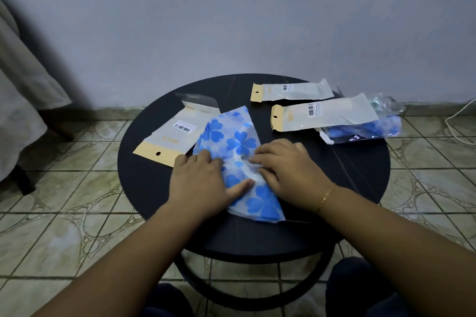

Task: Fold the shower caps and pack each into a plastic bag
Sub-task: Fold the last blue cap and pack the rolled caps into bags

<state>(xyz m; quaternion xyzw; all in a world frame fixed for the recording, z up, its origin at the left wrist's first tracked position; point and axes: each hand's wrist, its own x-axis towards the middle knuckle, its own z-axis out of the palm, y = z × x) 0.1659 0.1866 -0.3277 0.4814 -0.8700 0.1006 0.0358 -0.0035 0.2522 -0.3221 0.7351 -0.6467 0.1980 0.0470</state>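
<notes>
– Could any print be read?
– No. Barcode stickers sat on the left bag [172,134], far bag [292,91] and right bag [324,116]; their faint logos and small lines were illegible.

Before me: round black table [144,177]; plain pale grey wall [231,13]; patterned beige floor tiles [64,226]; white cable [456,121]; pale draped cloth [23,90] at left.

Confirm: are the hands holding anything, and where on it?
Both hands are on the shower cap on the table. Left hand presses flat on its left edge; right hand has fingers curled into the bunched middle.
</notes>
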